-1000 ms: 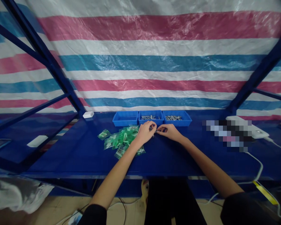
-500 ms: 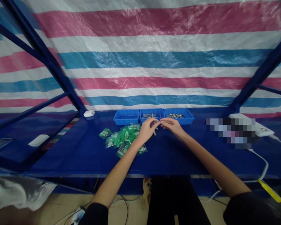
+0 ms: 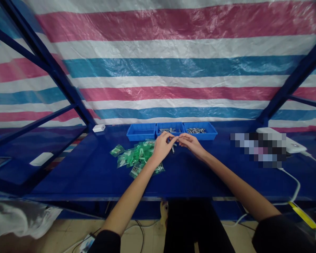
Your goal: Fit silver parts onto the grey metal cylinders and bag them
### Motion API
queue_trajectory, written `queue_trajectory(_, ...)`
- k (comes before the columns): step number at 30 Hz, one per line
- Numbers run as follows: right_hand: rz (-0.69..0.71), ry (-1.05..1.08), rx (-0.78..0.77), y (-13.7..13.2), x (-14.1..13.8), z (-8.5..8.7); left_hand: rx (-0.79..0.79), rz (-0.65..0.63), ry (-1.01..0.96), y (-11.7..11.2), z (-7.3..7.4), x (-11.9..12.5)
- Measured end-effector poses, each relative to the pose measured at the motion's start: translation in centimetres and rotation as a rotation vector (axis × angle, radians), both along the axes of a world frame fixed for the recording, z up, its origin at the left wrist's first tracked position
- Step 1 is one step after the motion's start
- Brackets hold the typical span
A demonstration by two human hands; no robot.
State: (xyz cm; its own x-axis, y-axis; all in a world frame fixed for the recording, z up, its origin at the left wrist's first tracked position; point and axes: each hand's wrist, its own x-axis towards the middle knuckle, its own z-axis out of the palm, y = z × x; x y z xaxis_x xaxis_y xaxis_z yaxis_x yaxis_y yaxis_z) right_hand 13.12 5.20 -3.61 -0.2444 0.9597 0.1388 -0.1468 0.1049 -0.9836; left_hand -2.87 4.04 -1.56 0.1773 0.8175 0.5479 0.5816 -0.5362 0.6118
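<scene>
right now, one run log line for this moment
left hand, right hand: fingertips close together, grip unclear | green packets: piled left | three blue trays: beyond

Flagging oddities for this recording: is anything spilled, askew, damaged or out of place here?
Nothing looks plainly spilled or damaged. The green packets lie in a loose, overlapping heap on the blue bench, and a small metal piece shows outside the blue trays, between the left hand and right hand. Neither looks wrong.

the blue table [image 3: 189,179] bears trays [image 3: 141,137] and packets [image 3: 139,154].
</scene>
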Motion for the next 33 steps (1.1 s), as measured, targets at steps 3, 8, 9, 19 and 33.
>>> queue_trajectory(3,0.014,-0.010,-0.025,0.0,0.1,0.1,-0.026,-0.032,0.139,-0.2,0.2,-0.1)
queue_trajectory(8,-0.046,-0.095,-0.001,0.3,0.3,-0.2,-0.005,-0.003,0.390,-0.2,0.3,-0.6)
queue_trajectory(9,-0.076,-0.107,0.010,0.5,0.4,-0.2,0.010,0.023,0.422,-0.2,0.2,-0.8)
queue_trajectory(19,-0.256,-0.231,0.108,1.4,1.2,-0.3,0.020,0.074,0.723,-0.3,-1.3,-0.8)
queue_trajectory(33,-0.033,-0.218,0.097,1.0,1.2,-0.3,0.021,0.080,0.649,-0.7,-0.7,-0.5)
